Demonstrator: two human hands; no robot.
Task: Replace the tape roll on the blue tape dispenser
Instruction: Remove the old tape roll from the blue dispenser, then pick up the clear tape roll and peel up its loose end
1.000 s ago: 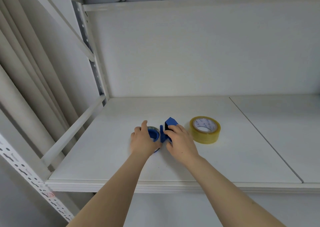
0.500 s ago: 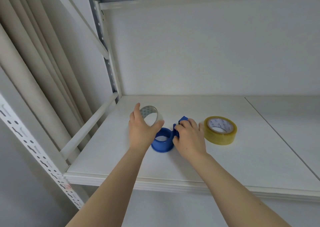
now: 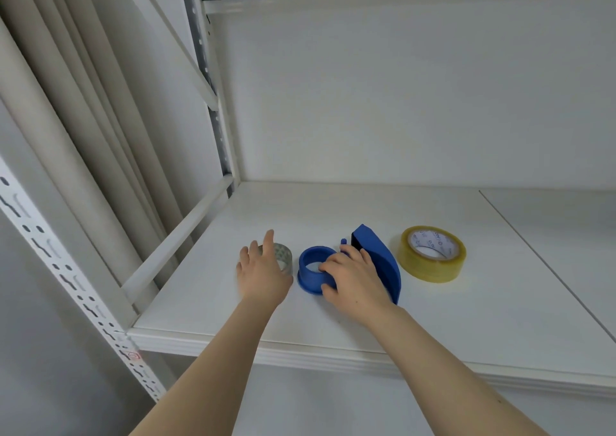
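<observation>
The blue tape dispenser [image 3: 378, 257] lies on the white shelf [image 3: 333, 315], its round blue hub [image 3: 308, 280] bare of tape. My right hand [image 3: 355, 280] grips the dispenser, fingertips on the hub's rim and palm over the body. A nearly used-up clear roll [image 3: 284, 258] rests on the shelf just left of the hub. My left hand [image 3: 261, 275] is beside that roll with fingers spread, the roll lying to the right of the thumb and not pinched. A full yellowish tape roll [image 3: 431, 254] lies flat to the right of the dispenser.
A slanted side rail [image 3: 176, 235] and a perforated upright [image 3: 216, 129] bound the shelf on the left. The back wall [image 3: 400, 102] closes it behind. A seam [image 3: 533, 255] splits the shelf boards at right. An upper shelf hangs overhead.
My left hand lifted the clear roll off the blue hub, then brought it down onto the shelf left of the hub and spread its fingers. My right hand stayed on the dispenser.
</observation>
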